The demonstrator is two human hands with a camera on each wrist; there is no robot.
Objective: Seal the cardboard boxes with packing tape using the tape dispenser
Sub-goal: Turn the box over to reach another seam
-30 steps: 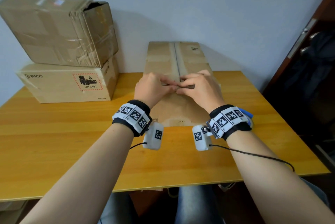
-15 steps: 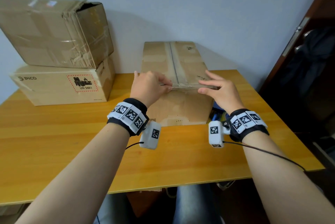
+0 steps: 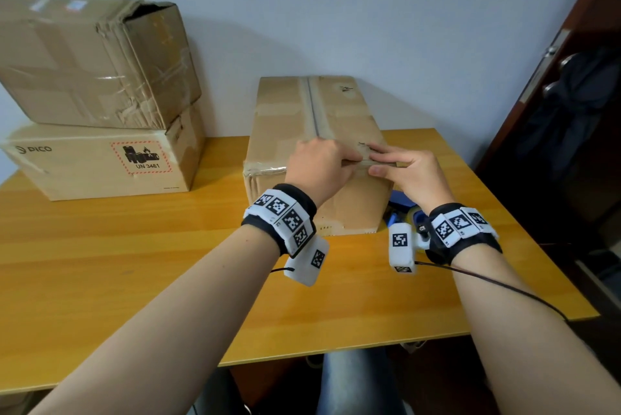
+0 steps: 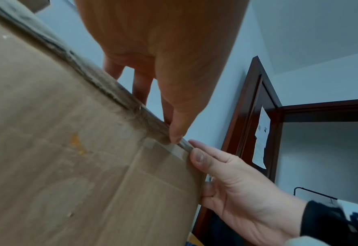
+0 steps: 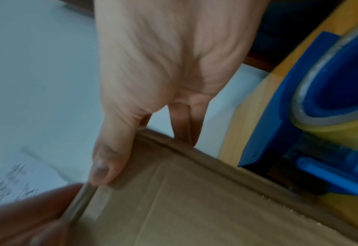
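A brown cardboard box (image 3: 312, 112) stands upright at the back middle of the table, its top flaps closed and a taped seam running down the middle. Both hands sit on its near top edge, right of the seam. My left hand (image 3: 336, 162) lays its fingers on the top and its thumb on the edge (image 4: 173, 116). Beside it, my right hand (image 3: 389, 162) presses its thumb on a clear tape strip (image 4: 169, 149) on the front face, with its fingers flat on top (image 5: 131, 141). The blue tape dispenser (image 3: 400, 199) lies on the table beside the box's right side (image 5: 321, 133), half hidden by my right wrist.
Two more cardboard boxes are stacked at the back left, a dented one (image 3: 100, 62) on a flat printed one (image 3: 100, 162). The wooden table (image 3: 134, 263) reaches the wall. A dark wooden door (image 3: 571, 112) stands close on the right.
A second ago both hands met at the middle of the box's near edge. The right hand then slid right along the edge and has now come back beside the left hand.
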